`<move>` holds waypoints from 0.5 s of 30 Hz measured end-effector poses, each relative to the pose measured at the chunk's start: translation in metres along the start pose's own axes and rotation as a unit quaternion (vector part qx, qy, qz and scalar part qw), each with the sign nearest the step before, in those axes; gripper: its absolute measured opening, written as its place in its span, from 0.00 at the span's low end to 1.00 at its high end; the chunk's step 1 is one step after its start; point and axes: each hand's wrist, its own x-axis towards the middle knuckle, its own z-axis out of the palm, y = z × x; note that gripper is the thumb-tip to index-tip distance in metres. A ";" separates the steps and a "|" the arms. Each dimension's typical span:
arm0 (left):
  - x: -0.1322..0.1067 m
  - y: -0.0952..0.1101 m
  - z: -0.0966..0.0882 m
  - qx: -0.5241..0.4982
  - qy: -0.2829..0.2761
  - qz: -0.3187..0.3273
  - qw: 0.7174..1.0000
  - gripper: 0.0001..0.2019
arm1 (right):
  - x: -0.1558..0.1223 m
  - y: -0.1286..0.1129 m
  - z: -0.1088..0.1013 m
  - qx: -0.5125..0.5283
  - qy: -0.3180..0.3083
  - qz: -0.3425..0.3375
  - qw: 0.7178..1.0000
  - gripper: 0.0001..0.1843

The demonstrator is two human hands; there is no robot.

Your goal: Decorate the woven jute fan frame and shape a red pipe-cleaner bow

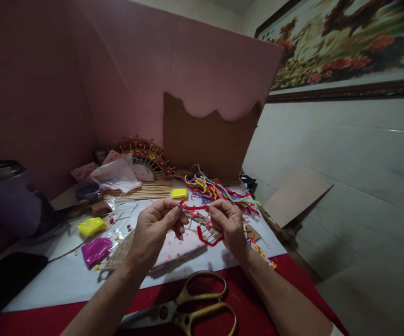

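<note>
My left hand (158, 227) and my right hand (227, 223) are raised over the white sheet (65, 280), both pinching a red pipe cleaner (195, 207) that stretches between them; its lower end curls under my right hand. Below the hands lies a woven piece of thin sticks (119, 254) with small coloured beads. A tangle of coloured pipe cleaners (219, 189) lies just beyond my hands, next to a yellow clay block (179, 193).
Gold-handled scissors (191, 305) lie on the red cloth near me. Yellow clay (91, 226) and magenta clay (96, 250) in bags sit at left. A cardboard piece (207, 142) stands against the pink board, with a beaded fan-shaped stick craft (145, 156) and a purple container (3, 196) further left.
</note>
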 end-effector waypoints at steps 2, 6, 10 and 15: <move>0.001 0.000 -0.001 -0.003 0.001 0.004 1.000 0.07 | 0.000 -0.001 0.000 0.001 0.002 0.000 1.000 0.10; 0.001 0.002 0.000 0.004 0.016 0.016 1.000 0.08 | 0.001 -0.001 -0.002 -0.010 -0.002 -0.010 1.000 0.11; 0.002 0.003 -0.001 0.010 0.029 0.006 1.000 0.07 | 0.001 -0.001 -0.005 -0.026 -0.024 -0.024 0.999 0.10; 0.005 0.002 -0.006 -0.038 0.023 -0.022 0.999 0.06 | 0.000 -0.002 -0.008 -0.040 -0.074 -0.015 0.996 0.11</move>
